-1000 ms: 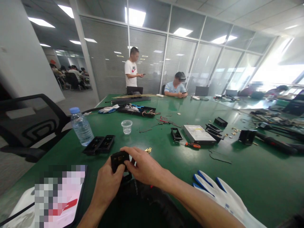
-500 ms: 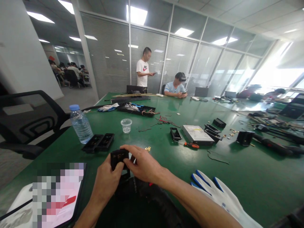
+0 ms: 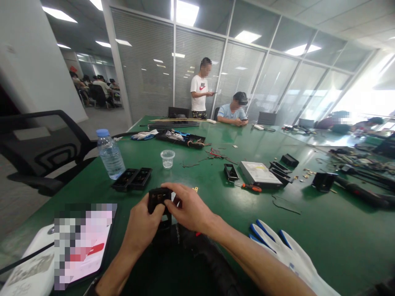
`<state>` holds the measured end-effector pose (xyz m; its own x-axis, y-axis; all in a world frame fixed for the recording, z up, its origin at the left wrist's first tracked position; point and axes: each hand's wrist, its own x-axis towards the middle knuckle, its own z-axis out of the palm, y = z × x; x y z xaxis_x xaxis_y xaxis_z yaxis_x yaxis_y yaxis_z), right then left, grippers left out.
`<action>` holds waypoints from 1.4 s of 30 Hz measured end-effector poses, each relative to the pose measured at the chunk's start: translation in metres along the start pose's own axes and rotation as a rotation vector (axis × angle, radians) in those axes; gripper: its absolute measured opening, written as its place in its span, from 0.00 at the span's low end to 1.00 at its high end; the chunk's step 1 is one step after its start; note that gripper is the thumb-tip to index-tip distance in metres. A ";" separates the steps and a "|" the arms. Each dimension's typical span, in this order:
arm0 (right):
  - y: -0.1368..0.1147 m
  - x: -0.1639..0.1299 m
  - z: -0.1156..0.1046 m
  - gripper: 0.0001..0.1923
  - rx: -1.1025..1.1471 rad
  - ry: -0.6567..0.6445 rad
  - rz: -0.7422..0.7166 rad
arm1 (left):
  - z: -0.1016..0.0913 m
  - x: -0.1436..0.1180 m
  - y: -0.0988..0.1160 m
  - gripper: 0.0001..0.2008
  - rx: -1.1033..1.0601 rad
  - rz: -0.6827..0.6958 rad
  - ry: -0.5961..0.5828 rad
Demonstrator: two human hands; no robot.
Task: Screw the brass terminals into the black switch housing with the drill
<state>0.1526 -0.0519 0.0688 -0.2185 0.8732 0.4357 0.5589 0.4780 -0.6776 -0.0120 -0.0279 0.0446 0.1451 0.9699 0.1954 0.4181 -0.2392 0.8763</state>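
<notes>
At the near edge of the green tabletop [image 3: 324, 230] I have my left hand [image 3: 142, 227] and right hand [image 3: 189, 209] both clamped on a small black plastic socket block [image 3: 158, 196], fingertips picking at its face. I judge I'm mid-disassembly; next calls for a firmer pinch on one part. Farther left, the black two-bay plastic tray [image 3: 132, 179] looks empty; the clear plastic cup [image 3: 167, 158] holds little; the clear water bottle [image 3: 110, 154] is part full.

Black plastic part [image 3: 158, 197]: matt. Table [image 3: 324, 230]: green, smooth, faint sheen. Water bottle [image 3: 110, 154]: clear glossy plastic. Work glove [image 3: 286, 255]: white knit cloth (blue coated fingertips).
</notes>
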 end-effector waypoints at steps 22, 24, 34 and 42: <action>0.026 -0.071 -0.043 0.25 -0.022 0.034 0.383 | -0.006 0.011 -0.013 0.17 -0.924 -0.281 0.022; 0.032 -0.089 -0.051 0.26 -0.066 0.075 0.430 | -0.006 0.014 -0.018 0.17 -0.949 -0.286 0.087; 0.010 -0.140 -0.056 0.28 0.046 -0.097 0.756 | -0.008 0.020 -0.031 0.22 -0.998 -0.307 0.171; -0.001 -0.138 -0.042 0.32 -0.123 -0.270 0.771 | -0.012 0.019 -0.027 0.24 -1.100 -0.307 0.177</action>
<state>0.2153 -0.1765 0.0343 0.0862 0.9520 -0.2936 0.7109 -0.2652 -0.6514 -0.0309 -0.0027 0.0302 0.0082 0.9939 -0.1096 -0.6054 0.0922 0.7905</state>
